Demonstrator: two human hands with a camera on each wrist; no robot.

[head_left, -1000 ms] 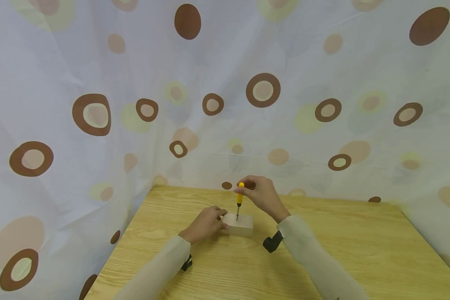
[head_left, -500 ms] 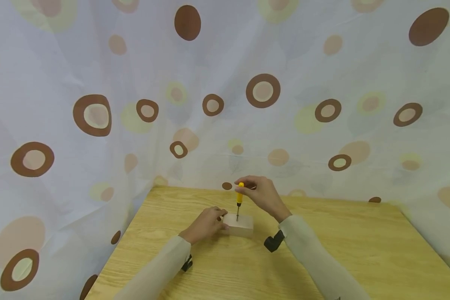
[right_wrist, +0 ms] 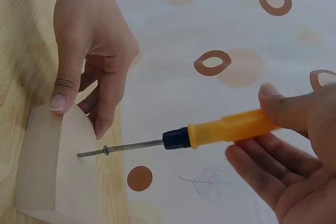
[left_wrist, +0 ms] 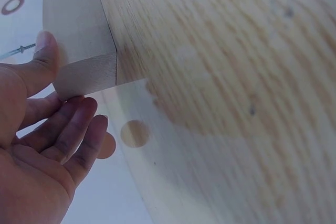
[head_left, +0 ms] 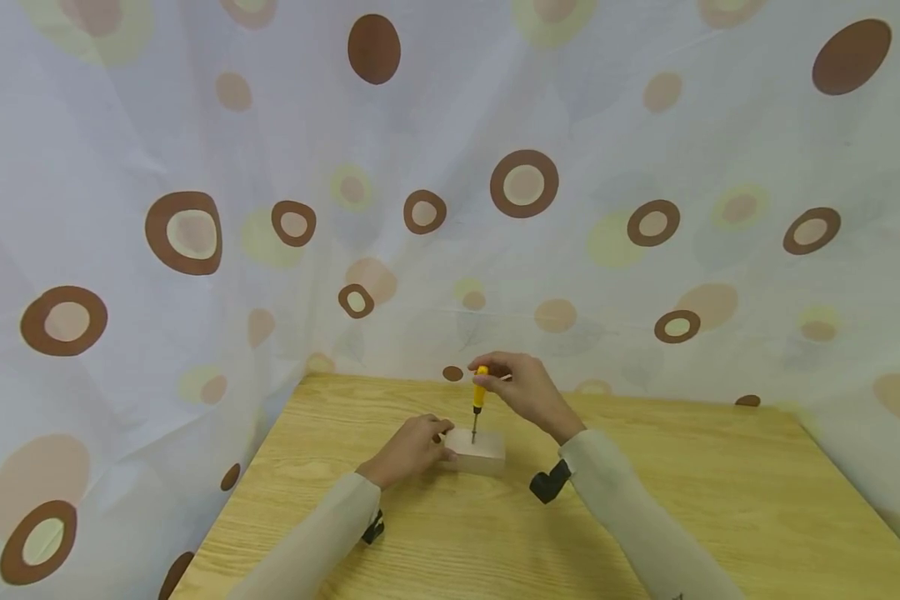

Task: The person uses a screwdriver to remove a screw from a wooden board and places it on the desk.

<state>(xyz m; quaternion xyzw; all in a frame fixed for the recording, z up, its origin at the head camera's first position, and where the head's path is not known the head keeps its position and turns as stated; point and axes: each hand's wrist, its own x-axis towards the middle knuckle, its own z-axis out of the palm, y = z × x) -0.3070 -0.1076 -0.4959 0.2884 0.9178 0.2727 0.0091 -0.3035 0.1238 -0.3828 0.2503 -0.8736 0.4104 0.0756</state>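
A pale wooden block lies on the table. My left hand holds its left end, thumb on the near side and fingers toward the far side. Upright above the block stands a screwdriver with a yellow handle, a black collar and a thin metal shaft. Fingertips and thumb of my right hand pinch the top of its handle. At the shaft's tip, a threaded screw meets the block's top face, most of its thread showing. The left wrist view shows the block's side and my left thumb against it.
The wood-grain table reaches to a white curtain with brown and beige rings and dots, which hangs behind it and at the sides. Black wrist cameras sit at both sleeve cuffs.
My right thumb has shifted very slightly to the right across the screwdriver handle. The block, the screw and my left hand have kept their places.
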